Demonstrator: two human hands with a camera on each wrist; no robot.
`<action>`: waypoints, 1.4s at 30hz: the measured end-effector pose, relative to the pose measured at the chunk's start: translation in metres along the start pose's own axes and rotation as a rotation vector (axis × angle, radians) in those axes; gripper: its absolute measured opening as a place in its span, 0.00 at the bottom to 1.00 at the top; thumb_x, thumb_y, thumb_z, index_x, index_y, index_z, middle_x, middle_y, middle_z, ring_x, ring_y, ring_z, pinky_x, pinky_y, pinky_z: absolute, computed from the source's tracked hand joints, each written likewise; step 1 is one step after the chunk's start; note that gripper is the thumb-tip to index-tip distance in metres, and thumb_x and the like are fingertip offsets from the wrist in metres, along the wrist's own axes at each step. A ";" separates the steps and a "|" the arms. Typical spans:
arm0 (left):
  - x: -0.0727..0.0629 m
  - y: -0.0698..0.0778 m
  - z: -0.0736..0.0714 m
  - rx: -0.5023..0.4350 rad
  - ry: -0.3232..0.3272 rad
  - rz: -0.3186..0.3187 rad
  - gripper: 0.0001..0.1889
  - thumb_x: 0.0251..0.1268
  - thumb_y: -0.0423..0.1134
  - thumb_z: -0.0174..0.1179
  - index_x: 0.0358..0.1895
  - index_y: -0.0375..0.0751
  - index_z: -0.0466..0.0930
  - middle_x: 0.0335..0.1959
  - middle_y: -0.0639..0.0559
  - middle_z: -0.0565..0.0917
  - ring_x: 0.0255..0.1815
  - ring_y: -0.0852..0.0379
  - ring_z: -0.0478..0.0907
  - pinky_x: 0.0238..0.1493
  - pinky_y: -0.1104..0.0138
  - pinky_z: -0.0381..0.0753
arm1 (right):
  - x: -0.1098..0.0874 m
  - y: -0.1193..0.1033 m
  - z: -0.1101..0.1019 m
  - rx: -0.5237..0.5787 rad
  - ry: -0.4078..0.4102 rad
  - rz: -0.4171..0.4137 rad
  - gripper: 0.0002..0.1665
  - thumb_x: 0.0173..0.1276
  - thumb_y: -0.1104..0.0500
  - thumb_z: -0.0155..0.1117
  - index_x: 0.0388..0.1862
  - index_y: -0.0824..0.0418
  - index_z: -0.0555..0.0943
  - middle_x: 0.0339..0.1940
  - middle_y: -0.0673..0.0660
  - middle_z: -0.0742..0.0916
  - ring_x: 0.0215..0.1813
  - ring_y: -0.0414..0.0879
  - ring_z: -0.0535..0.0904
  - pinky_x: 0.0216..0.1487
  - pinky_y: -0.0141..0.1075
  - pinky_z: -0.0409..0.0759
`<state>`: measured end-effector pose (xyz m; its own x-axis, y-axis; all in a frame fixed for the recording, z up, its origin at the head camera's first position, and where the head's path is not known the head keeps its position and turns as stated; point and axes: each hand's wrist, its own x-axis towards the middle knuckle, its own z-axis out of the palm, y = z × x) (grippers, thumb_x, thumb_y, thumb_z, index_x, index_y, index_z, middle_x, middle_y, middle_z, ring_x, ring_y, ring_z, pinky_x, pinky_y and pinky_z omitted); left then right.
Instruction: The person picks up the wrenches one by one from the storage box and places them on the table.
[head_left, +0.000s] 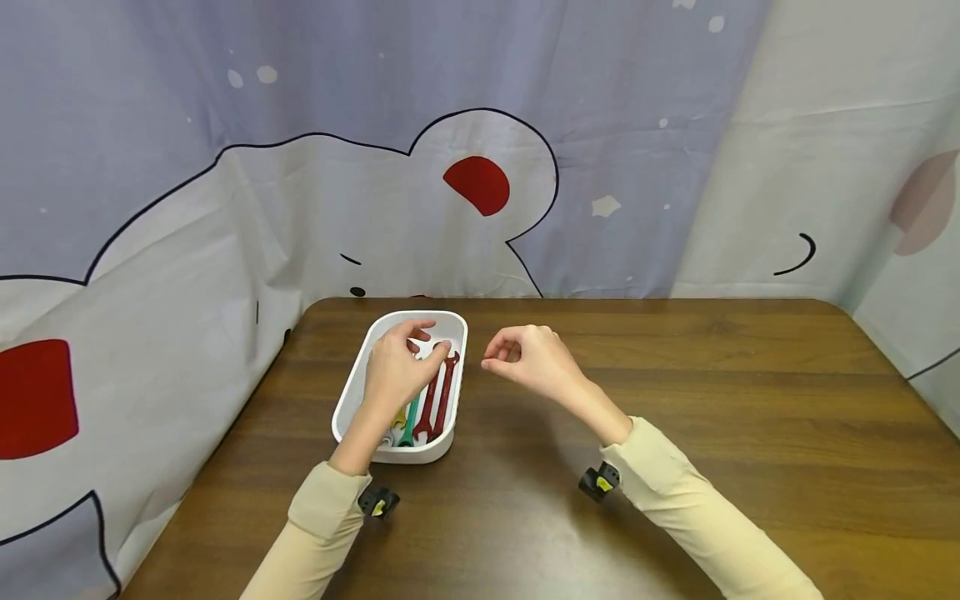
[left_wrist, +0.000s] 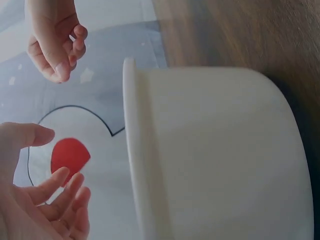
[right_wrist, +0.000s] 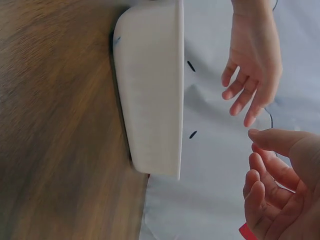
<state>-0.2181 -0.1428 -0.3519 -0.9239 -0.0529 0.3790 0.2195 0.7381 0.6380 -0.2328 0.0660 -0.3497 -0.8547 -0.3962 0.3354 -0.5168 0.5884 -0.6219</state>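
Observation:
A white plastic tray (head_left: 416, 456) stands toward the left of the table with several open-end wrenches inside. Two red wrenches (head_left: 446, 398) lie along its right side, beside a green wrench (head_left: 412, 417) and a yellow wrench (head_left: 401, 419). My left hand (head_left: 392, 373) hovers over the tray, thumb and fingers apart and holding nothing, and hides part of the contents. To the right of the tray my right hand (head_left: 536, 358) is raised, its fingers loosely bent. In the right wrist view nothing sits between that hand's thumb and fingers (right_wrist: 270, 175).
The brown wooden table (head_left: 712, 400) extends to the right of the tray. Behind it and along the left hangs a patterned curtain (head_left: 337, 200). A small black camera is strapped at each wrist.

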 end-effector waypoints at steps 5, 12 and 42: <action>0.003 -0.009 -0.006 -0.038 0.024 0.057 0.22 0.53 0.42 0.66 0.53 0.41 0.81 0.39 0.44 0.85 0.36 0.50 0.81 0.36 0.62 0.75 | 0.006 -0.006 0.003 0.015 -0.012 -0.007 0.04 0.56 0.55 0.73 0.27 0.53 0.85 0.20 0.47 0.84 0.22 0.38 0.76 0.29 0.30 0.71; 0.005 -0.026 -0.009 -0.055 0.053 0.066 0.22 0.54 0.42 0.67 0.53 0.40 0.81 0.43 0.42 0.84 0.37 0.46 0.81 0.36 0.60 0.76 | 0.014 -0.012 0.007 0.018 -0.024 -0.021 0.04 0.56 0.56 0.73 0.28 0.53 0.85 0.22 0.47 0.84 0.23 0.37 0.76 0.29 0.30 0.72; 0.010 -0.077 -0.035 -0.103 -0.074 -0.191 0.29 0.56 0.41 0.69 0.62 0.38 0.74 0.56 0.36 0.80 0.58 0.41 0.76 0.61 0.53 0.74 | 0.037 -0.046 0.027 -0.002 -0.130 -0.062 0.08 0.57 0.56 0.73 0.35 0.56 0.85 0.28 0.50 0.89 0.30 0.40 0.83 0.32 0.28 0.74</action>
<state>-0.2330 -0.2234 -0.3743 -0.9714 -0.1325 0.1971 0.0660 0.6463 0.7602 -0.2391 0.0050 -0.3276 -0.8074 -0.5200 0.2787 -0.5689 0.5609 -0.6015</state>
